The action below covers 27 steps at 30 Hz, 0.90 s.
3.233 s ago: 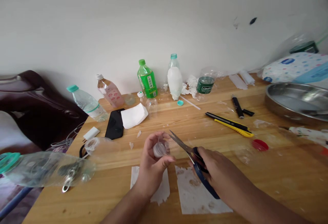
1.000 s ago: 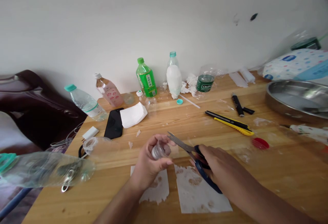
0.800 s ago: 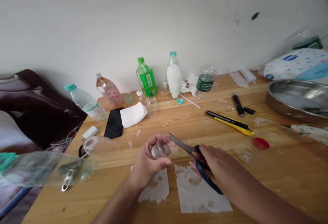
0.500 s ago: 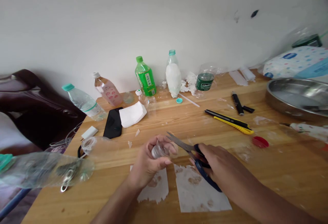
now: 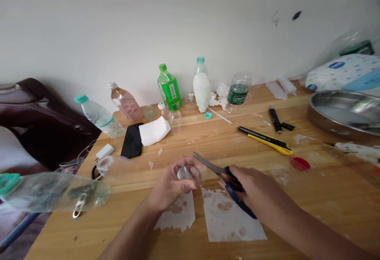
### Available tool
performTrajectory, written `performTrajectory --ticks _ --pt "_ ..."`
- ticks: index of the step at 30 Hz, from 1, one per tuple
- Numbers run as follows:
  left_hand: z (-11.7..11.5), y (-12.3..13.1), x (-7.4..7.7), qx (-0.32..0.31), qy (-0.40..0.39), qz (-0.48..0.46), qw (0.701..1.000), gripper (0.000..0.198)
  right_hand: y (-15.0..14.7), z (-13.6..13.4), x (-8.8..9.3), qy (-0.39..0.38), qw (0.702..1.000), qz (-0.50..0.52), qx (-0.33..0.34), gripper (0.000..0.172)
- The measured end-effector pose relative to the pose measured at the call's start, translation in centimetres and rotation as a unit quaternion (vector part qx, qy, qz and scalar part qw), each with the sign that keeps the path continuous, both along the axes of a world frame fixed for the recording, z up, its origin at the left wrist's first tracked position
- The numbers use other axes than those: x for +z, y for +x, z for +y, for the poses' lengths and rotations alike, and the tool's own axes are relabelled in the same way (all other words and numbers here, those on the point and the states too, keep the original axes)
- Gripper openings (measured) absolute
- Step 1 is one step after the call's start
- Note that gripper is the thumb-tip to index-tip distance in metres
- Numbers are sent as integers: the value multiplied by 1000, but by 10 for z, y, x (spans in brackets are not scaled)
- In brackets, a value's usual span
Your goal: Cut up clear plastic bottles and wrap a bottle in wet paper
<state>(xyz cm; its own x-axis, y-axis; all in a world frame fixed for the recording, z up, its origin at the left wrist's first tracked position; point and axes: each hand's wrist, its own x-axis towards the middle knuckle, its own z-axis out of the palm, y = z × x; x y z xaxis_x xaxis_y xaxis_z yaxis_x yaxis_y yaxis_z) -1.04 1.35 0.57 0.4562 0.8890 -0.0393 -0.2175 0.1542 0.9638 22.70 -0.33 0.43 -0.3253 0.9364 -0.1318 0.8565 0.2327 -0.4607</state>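
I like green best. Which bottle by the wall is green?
The green bottle with the green cap, standing between the pinkish bottle and the white-filled bottle with a teal cap.

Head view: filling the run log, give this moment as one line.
left hand: grips clear bottle neck | right hand: holds blue scissors, blades beside the neck | below: stained paper, wooden table

White lettering on the dark green label of the clear bottle at the back of the table reads roughly "Cestbon"; the green bottle has a white panel of characters too small to read; the blue oval on the dotted package is illegible.
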Motion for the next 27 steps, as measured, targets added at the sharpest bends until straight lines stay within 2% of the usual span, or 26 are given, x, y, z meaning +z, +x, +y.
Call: performTrajectory --ticks 3,7,11,14,19,23,27 --pt "-2 1 -3 3 24 37 999 58 1 1 1 -10 1000 -9 -6 13" --pt "-2 3 -8 60 56 -2 997 61 3 -1 0 14 999 40 -2 14" --pt "1 2 -9 119 87 1 989 54 6 -1 -4 115 991 71 11 18" --pt "1 2 -7 120 86 12 989 52 6 0 -8 169 983 65 27 20" --pt "-1 5 -5 117 85 11 989 58 2 -1 -6 94 993 64 17 20" --pt "-3 4 -5 124 111 40 985 60 1 1 4 47 998 41 -18 22" --pt "-6 5 -4 120 94 28 988 56 -2 1 13 9 997 68 -18 21"
